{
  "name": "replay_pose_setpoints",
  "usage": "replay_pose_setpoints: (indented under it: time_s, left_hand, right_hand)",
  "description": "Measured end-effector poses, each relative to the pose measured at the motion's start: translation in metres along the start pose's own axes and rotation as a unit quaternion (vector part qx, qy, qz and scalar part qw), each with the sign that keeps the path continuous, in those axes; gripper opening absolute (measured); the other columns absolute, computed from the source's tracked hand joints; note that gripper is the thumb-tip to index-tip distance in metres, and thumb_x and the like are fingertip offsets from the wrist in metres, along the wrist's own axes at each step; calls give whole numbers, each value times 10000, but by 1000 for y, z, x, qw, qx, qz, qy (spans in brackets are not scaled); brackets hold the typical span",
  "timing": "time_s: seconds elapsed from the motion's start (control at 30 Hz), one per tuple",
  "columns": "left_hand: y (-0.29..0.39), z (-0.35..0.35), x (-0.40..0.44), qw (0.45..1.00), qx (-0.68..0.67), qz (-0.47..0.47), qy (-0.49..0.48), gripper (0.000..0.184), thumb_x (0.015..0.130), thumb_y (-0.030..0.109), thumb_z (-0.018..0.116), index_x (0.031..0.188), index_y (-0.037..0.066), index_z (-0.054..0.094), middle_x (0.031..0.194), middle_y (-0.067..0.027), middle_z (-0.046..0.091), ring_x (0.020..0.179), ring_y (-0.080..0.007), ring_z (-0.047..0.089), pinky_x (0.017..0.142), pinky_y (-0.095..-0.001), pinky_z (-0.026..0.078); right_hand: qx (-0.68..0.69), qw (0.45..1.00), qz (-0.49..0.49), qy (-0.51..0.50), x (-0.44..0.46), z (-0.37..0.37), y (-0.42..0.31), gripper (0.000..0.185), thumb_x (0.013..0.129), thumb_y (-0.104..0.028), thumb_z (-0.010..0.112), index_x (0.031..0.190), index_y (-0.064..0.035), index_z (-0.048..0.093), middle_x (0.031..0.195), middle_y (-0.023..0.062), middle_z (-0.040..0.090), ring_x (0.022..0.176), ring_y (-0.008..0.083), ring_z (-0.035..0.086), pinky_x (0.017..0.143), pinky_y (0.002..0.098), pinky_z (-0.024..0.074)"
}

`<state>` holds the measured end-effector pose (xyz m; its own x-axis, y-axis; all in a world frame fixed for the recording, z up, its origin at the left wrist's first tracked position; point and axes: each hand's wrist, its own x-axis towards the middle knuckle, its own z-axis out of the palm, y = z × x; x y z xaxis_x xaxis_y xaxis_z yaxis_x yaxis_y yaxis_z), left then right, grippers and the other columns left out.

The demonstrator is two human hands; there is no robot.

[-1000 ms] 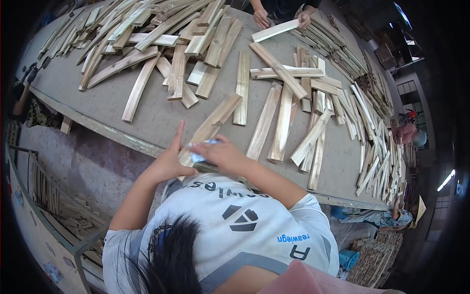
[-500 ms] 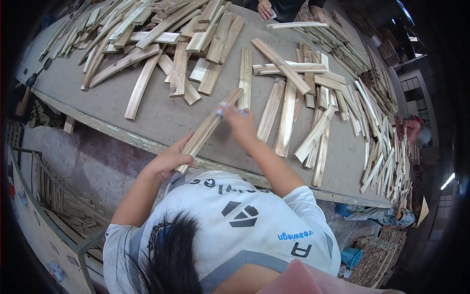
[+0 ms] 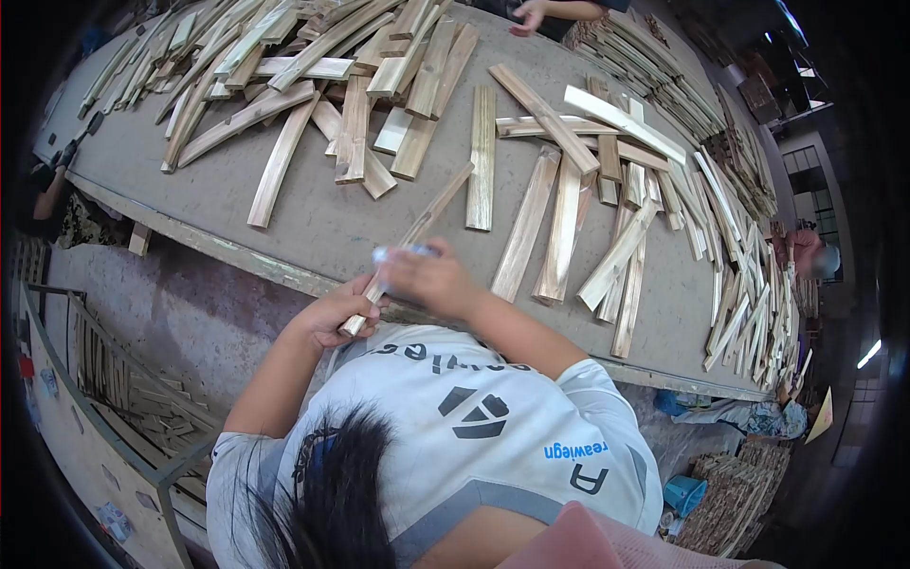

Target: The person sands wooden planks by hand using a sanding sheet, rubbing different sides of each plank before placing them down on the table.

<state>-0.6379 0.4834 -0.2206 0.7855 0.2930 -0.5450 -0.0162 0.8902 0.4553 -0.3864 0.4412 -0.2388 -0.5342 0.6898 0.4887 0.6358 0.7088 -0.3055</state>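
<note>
My left hand [image 3: 343, 311] is wrapped round the near end of a narrow wooden strip [image 3: 438, 204], which is turned on its edge and slants away over the table's front edge. Against the strip, just beyond the left hand, my right hand [image 3: 431, 280] presses a small white and blue cloth [image 3: 387, 254]. Motion blurs the cloth and the right fingertips. To the right of the held strip, a wooden slat [image 3: 482, 161] lies on the grey table [image 3: 313, 213].
A large pile of slats [image 3: 351, 47] covers the back left. More slats [image 3: 607, 256] lie crossed at the right, with stacks behind. A co-worker's hand [image 3: 529, 16] shows at the far edge. Another worker's gloved hand [image 3: 68, 154] is at the left edge.
The held strip has turned onto its edge. My right hand with the cloth has slid from its far part back toward my left hand. Across the table, the co-worker's slat now lies on the right pile.
</note>
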Motion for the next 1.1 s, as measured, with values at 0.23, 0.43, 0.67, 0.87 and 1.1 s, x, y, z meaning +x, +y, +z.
replay_pose_setpoints:
  time_s: [0.23,0.43,0.67,0.87,1.1]
  left_hand:
    - [24,17,-42,816,563,39,125,1000,616,137,751,1508,-1,322,1243,-225,593,993,-288,654,709,-370,577]
    - [20,26,-58,764,624,22,161,1006,616,173,779,1503,1,338,1137,-305,648,1011,-376,679,850,-390,545]
    - [7,30,-53,642,732,59,222,938,632,156,798,1480,80,403,1100,-210,680,897,-359,704,779,-419,557]
    - [1,25,-40,456,833,115,292,888,679,111,780,1486,218,423,1043,-103,677,840,-308,696,718,-412,561]
    - [8,29,-31,448,837,173,261,723,781,95,672,1463,204,458,992,-82,681,777,-297,700,653,-413,556]
  right_hand:
    - [-147,940,308,12,-14,-12,39,571,926,-41,465,1475,-197,482,1356,78,642,1241,232,608,1020,520,374]
    - [-5,955,276,-109,-9,10,71,603,944,-28,416,1516,-217,423,1390,91,614,1229,211,616,1057,507,370]
    - [-68,976,146,-144,7,3,37,639,885,36,488,1479,-201,470,1401,74,608,1322,218,553,1100,533,341]
    - [-145,942,295,-73,-3,-26,56,668,856,65,479,1460,-220,483,1454,58,563,1361,228,516,1083,530,368]
    - [-30,845,532,33,-32,-74,73,857,805,172,402,1559,-232,358,1424,113,584,1358,278,513,1138,441,346]
